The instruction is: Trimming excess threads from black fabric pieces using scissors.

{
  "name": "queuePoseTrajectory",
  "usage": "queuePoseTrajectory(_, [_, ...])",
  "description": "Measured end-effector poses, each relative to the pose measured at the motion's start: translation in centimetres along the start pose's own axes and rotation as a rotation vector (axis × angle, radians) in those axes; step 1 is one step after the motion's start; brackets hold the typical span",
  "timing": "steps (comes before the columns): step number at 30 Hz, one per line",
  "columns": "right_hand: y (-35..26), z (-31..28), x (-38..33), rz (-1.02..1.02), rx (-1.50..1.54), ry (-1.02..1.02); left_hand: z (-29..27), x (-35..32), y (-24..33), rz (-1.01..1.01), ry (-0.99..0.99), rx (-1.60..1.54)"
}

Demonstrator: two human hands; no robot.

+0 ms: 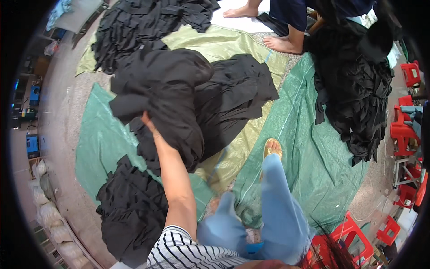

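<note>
My left hand (149, 122) is against the near left side of a big black cloth bundle (168, 85), gripping its fabric. Part of the fingers is hidden in the folds. The bundle looks like a loose heap of garments, slightly blurred; I cannot tell whether it is lifted. Flatter black garments (235, 92) lie spread beside it on the right. Another black heap (132, 208) sits below, left of my forearm. My right hand does not show.
Green sheeting (304, 148) and yellow sheeting (242, 143) cover the floor. Large black garment piles stand at the far left (148, 24) and right (358, 89). A co-worker's bare feet (284, 45) are at the back. Red stools (403, 127) line the right side.
</note>
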State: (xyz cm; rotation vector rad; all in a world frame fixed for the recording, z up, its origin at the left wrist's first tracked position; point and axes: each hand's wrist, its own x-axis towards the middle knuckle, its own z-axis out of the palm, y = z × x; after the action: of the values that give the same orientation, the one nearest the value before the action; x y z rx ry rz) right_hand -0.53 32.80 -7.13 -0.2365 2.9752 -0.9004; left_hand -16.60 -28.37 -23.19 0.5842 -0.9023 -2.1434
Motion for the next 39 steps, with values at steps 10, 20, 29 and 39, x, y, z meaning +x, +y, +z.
queuePoseTrajectory(10, [-4.7, -4.5, -3.2, -0.149, 0.275, 0.096, 1.6, -18.5, 20.9, 0.235, -0.094, 0.533])
queuePoseTrajectory(20, [-2.4, -8.5, -7.9, -0.248, 0.293, 0.332, 4.2, -36.2, 21.9, 0.401, -0.210, 0.914])
queuePoseTrajectory(29, [2.3, -11.3, -8.1, -0.095, 0.114, 0.700, 23.2, -50.9, 21.2, 0.749, -0.727, 1.340])
queuePoseTrajectory(39, [5.1, -11.1, -8.8, 0.328, 0.313, 0.332, 14.4, -54.5, 14.9, 0.700, -0.794, 1.307])
